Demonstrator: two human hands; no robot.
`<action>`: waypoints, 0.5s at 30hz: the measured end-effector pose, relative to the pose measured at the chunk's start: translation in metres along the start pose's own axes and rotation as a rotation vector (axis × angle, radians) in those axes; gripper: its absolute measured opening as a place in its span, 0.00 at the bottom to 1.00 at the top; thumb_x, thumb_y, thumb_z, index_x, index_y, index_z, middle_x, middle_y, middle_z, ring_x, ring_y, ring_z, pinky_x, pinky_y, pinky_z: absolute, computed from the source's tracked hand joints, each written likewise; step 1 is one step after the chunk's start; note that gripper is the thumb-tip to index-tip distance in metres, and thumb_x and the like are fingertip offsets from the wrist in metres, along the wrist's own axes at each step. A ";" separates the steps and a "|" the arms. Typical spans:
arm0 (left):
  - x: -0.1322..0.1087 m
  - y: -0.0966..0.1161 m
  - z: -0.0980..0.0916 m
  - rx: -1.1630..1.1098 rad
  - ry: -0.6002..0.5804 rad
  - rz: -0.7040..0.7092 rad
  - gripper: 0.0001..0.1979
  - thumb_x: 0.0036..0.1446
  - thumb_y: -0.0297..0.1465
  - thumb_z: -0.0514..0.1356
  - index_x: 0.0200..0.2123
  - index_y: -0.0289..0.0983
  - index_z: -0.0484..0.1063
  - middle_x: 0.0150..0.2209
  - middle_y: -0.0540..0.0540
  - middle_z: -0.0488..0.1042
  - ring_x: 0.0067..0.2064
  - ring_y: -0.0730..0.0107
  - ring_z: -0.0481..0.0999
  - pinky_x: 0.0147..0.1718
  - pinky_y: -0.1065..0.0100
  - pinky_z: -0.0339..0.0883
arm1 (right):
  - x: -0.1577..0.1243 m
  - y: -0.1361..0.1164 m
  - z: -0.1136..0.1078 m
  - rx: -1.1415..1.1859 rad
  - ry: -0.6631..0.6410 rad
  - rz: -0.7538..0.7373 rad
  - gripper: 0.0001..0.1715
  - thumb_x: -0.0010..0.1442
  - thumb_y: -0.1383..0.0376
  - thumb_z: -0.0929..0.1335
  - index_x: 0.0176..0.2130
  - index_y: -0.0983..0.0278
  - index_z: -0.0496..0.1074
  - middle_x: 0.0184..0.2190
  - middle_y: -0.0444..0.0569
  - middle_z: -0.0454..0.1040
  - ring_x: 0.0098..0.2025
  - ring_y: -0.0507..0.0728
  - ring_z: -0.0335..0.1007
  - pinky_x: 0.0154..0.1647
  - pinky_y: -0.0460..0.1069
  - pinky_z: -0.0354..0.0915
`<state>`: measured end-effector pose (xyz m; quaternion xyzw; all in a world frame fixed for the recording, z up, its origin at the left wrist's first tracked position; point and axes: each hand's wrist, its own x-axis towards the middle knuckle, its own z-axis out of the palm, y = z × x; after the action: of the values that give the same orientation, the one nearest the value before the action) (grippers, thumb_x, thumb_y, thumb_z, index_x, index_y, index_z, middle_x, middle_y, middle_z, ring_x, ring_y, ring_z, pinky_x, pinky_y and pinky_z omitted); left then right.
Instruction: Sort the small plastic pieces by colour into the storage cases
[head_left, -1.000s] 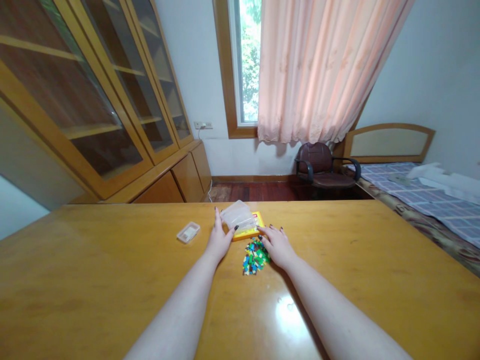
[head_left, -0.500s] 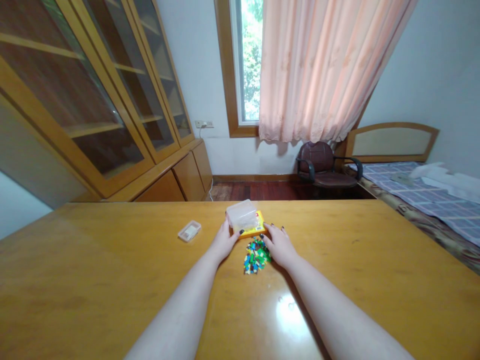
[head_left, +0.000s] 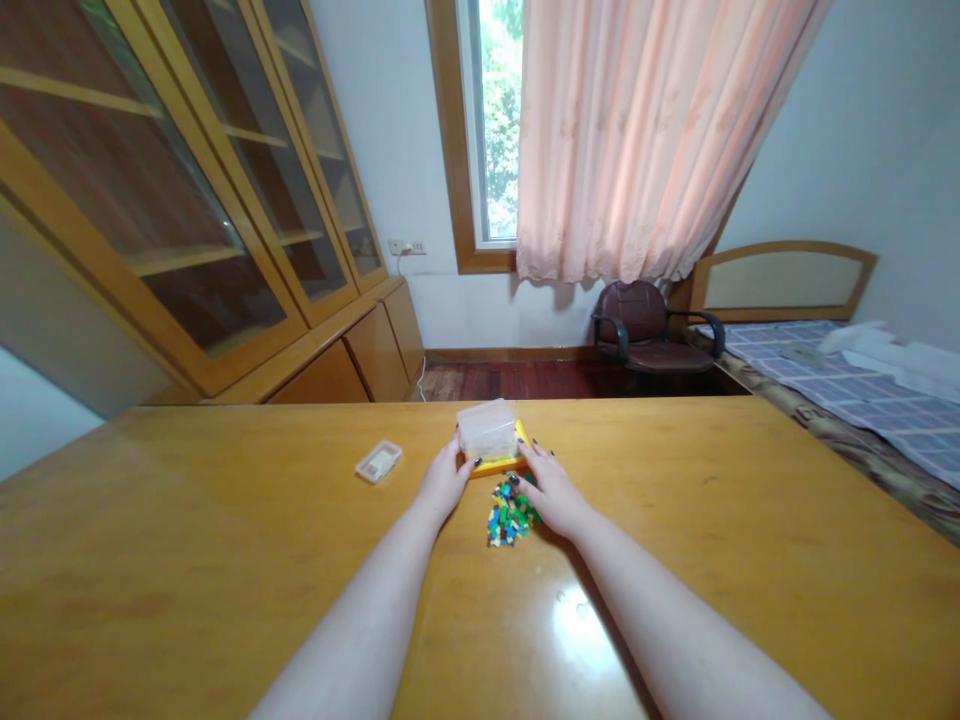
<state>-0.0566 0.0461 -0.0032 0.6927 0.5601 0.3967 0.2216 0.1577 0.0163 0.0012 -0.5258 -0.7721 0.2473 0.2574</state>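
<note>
A clear plastic box [head_left: 486, 430] lies level on top of a flat yellow box [head_left: 496, 466] near the far side of the wooden table. My left hand [head_left: 444, 482] presses against the clear box's lower left side, with its fingertips on the plastic. My right hand [head_left: 547, 490] rests on the table, fingers spread and touching the yellow box's right corner. Just below the yellow box, next to my right fingers, lies a pile of small multicoloured plastic bricks [head_left: 510, 514]. Part of the yellow box is hidden beneath the clear one.
A small clear plastic case [head_left: 379, 461] lies on the yellow wooden table [head_left: 225, 530], left of my hands. Beyond the table's far edge stand a glass-fronted wooden cabinet [head_left: 187, 190], a dark leather chair [head_left: 637, 335] and a bed [head_left: 847, 390].
The clear plastic box has gone from tilted up at an angle to lying level on the yellow box. My left hand stays against it. My right hand has barely moved.
</note>
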 end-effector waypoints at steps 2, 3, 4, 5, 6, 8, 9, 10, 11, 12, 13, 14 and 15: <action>0.000 0.002 -0.001 0.009 -0.002 -0.029 0.26 0.50 0.26 0.59 0.55 0.36 0.64 0.51 0.40 0.73 0.54 0.57 0.71 0.54 0.55 0.63 | 0.000 0.000 0.000 0.009 0.004 0.004 0.36 0.60 0.59 0.62 0.64 0.66 0.52 0.64 0.57 0.55 0.67 0.62 0.42 0.65 0.60 0.41; 0.000 0.003 -0.002 0.004 -0.008 -0.041 0.27 0.50 0.26 0.60 0.55 0.36 0.64 0.51 0.40 0.73 0.54 0.57 0.71 0.54 0.56 0.63 | 0.000 0.001 0.001 0.014 0.008 0.003 0.36 0.60 0.59 0.62 0.64 0.66 0.52 0.63 0.57 0.55 0.67 0.62 0.42 0.65 0.60 0.41; 0.000 0.004 -0.002 -0.007 -0.013 -0.050 0.28 0.50 0.27 0.61 0.56 0.35 0.64 0.51 0.40 0.73 0.53 0.57 0.72 0.54 0.56 0.64 | 0.001 0.001 0.001 0.017 0.013 0.002 0.36 0.60 0.59 0.62 0.64 0.67 0.52 0.63 0.58 0.55 0.67 0.62 0.43 0.65 0.61 0.42; 0.000 0.004 -0.003 -0.021 -0.014 -0.056 0.28 0.49 0.28 0.62 0.56 0.35 0.64 0.51 0.40 0.73 0.53 0.57 0.72 0.54 0.57 0.64 | 0.001 0.001 0.001 0.020 0.019 0.002 0.36 0.60 0.59 0.63 0.64 0.67 0.52 0.63 0.58 0.55 0.66 0.63 0.43 0.65 0.61 0.42; 0.000 0.005 -0.003 -0.035 -0.015 -0.057 0.29 0.49 0.29 0.62 0.56 0.35 0.65 0.51 0.40 0.73 0.53 0.57 0.71 0.54 0.57 0.63 | 0.001 0.002 0.002 0.021 0.025 0.003 0.37 0.60 0.60 0.63 0.64 0.67 0.52 0.63 0.58 0.56 0.66 0.63 0.44 0.65 0.62 0.43; -0.001 0.005 -0.003 -0.056 -0.010 -0.051 0.29 0.49 0.30 0.63 0.56 0.35 0.65 0.52 0.40 0.72 0.54 0.58 0.71 0.55 0.58 0.63 | 0.001 0.003 0.003 0.024 0.036 0.005 0.37 0.60 0.60 0.63 0.64 0.67 0.52 0.63 0.59 0.56 0.66 0.64 0.45 0.64 0.63 0.44; -0.001 0.005 -0.003 -0.059 -0.006 -0.048 0.28 0.49 0.31 0.63 0.56 0.35 0.65 0.53 0.40 0.72 0.54 0.58 0.71 0.55 0.58 0.62 | 0.001 0.004 0.003 0.027 0.044 0.003 0.37 0.60 0.60 0.63 0.64 0.67 0.52 0.62 0.60 0.57 0.66 0.65 0.45 0.64 0.63 0.44; -0.002 0.004 -0.003 -0.060 -0.002 -0.047 0.28 0.50 0.31 0.62 0.56 0.35 0.65 0.53 0.40 0.72 0.53 0.58 0.72 0.55 0.59 0.63 | 0.001 0.005 0.004 0.033 0.054 0.000 0.37 0.60 0.60 0.63 0.64 0.67 0.52 0.62 0.60 0.56 0.66 0.65 0.46 0.64 0.63 0.44; -0.002 0.004 -0.003 -0.060 -0.003 -0.048 0.27 0.51 0.31 0.62 0.56 0.35 0.65 0.53 0.40 0.72 0.53 0.59 0.72 0.55 0.59 0.63 | 0.002 0.006 0.005 0.041 0.069 -0.007 0.37 0.59 0.60 0.63 0.64 0.67 0.52 0.63 0.60 0.56 0.66 0.65 0.46 0.64 0.63 0.44; -0.003 0.005 -0.003 -0.059 -0.003 -0.052 0.27 0.51 0.31 0.61 0.56 0.35 0.65 0.53 0.41 0.72 0.53 0.60 0.72 0.55 0.60 0.64 | 0.002 0.007 0.006 0.052 0.086 -0.019 0.37 0.59 0.60 0.63 0.64 0.67 0.52 0.63 0.60 0.56 0.65 0.65 0.46 0.64 0.63 0.44; -0.003 0.005 -0.003 -0.051 -0.002 -0.057 0.26 0.52 0.31 0.61 0.56 0.35 0.65 0.52 0.41 0.73 0.52 0.61 0.73 0.54 0.60 0.64 | 0.002 0.009 0.007 0.066 0.105 -0.035 0.37 0.59 0.60 0.63 0.64 0.67 0.52 0.63 0.59 0.55 0.65 0.64 0.47 0.64 0.63 0.45; -0.003 0.005 -0.003 -0.038 0.000 -0.059 0.26 0.52 0.31 0.61 0.56 0.36 0.65 0.51 0.41 0.73 0.51 0.61 0.74 0.53 0.61 0.65 | 0.002 0.010 0.008 0.081 0.120 -0.054 0.37 0.59 0.60 0.63 0.64 0.67 0.52 0.63 0.59 0.55 0.65 0.64 0.48 0.64 0.63 0.46; -0.004 0.006 -0.003 -0.022 0.004 -0.059 0.26 0.52 0.30 0.61 0.55 0.36 0.66 0.50 0.41 0.74 0.50 0.62 0.74 0.53 0.61 0.66 | 0.003 0.011 0.009 0.096 0.131 -0.075 0.37 0.59 0.60 0.63 0.64 0.66 0.52 0.63 0.59 0.55 0.65 0.64 0.48 0.64 0.63 0.46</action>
<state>-0.0557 0.0407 0.0020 0.6726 0.5764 0.3975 0.2395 0.1585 0.0213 -0.0125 -0.4986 -0.7600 0.2396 0.3413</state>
